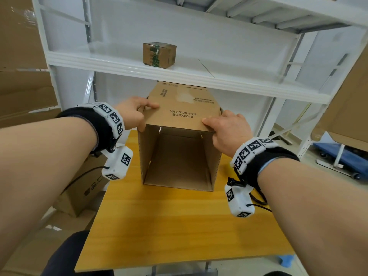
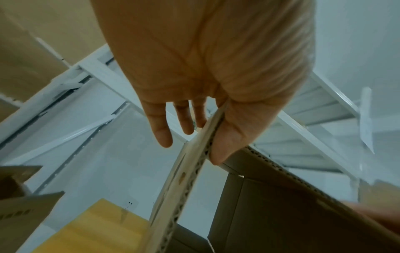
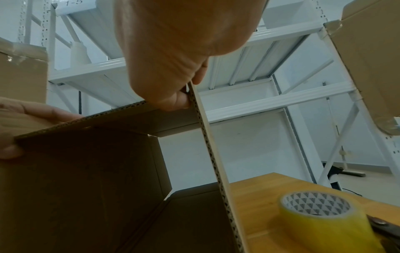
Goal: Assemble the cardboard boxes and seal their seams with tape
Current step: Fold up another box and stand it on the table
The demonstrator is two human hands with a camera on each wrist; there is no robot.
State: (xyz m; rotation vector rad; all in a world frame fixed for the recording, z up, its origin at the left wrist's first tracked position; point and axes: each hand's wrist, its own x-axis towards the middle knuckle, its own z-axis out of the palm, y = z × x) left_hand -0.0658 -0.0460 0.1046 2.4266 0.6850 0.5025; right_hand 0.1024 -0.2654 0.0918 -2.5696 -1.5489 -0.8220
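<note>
Your box [image 1: 179,136] lies on its side at the bench's [image 1: 179,226] far edge, squared up, its near end open with flaps unfolded and no tape visible on it. Your left hand [image 1: 132,114] and right hand [image 1: 229,130] pinch its top corners. The tape [image 3: 322,217] sits unused by the box's right side; folding and sealing remain.

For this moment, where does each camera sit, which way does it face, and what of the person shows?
Head: worn on the head, looking forward and down at the cardboard box on the table; both forearms, left hand, right hand.
Left wrist: looks along the palm at fingers pinching the box's upper left corner.
Right wrist: looks up from low beside the box, tape roll nearby; right hand gripping.
Shared: box, white shelving.
</note>
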